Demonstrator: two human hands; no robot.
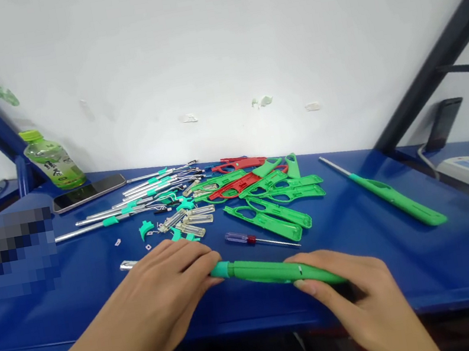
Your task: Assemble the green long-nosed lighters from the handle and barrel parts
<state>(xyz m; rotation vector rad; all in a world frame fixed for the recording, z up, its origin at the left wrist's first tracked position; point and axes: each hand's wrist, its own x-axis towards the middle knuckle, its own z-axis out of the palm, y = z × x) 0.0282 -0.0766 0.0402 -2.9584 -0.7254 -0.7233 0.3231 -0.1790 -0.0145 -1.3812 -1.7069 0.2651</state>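
Note:
A green plastic lighter body (264, 271) lies across the front of the blue table (411, 265), held at both ends. My left hand (169, 285) is closed over its metal-tube end, whose tip (128, 265) pokes out to the left. My right hand (346, 282) grips the handle end, thumb pressed on the side. Just behind lies a small screwdriver (254, 239) with a clear and red handle.
Behind are green and red handle shells (272, 199), metal tubes with teal collars (140, 200), small metal parts (188, 222), a finished green lighter (393, 197), a phone (88, 193) and a green bottle (54, 160). Blue frame posts stand at both sides.

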